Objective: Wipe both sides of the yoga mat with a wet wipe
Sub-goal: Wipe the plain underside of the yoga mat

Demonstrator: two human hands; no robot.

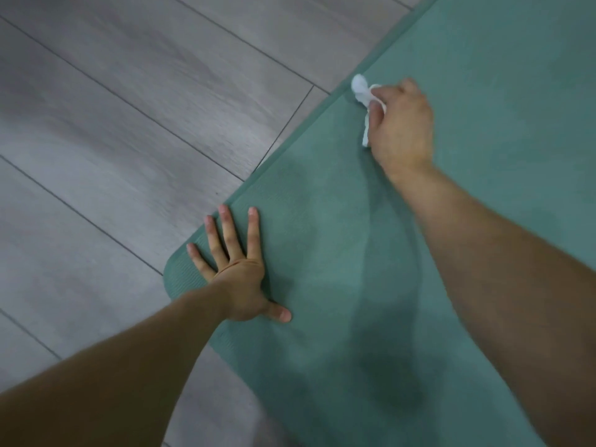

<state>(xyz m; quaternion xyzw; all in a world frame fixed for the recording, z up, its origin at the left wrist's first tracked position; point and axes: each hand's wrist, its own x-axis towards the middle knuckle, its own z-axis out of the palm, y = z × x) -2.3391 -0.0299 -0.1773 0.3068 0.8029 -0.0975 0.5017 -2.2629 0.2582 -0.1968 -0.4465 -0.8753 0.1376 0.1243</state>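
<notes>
A green yoga mat (322, 240) lies flat on the floor and fills the right half of the view, with its rounded corner at lower left. My left hand (235, 275) presses flat on that corner, fingers spread and straight. My right hand (401, 124) reaches further up the mat and grips a crumpled white wet wipe (361, 88). The wipe touches the mat close to its left long edge. A darker, damp-looking streak runs down the mat below my right arm.
Grey wood-plank floor (129, 124) lies left of the mat and beyond it at the top. My two forearms cross the lower part of the view.
</notes>
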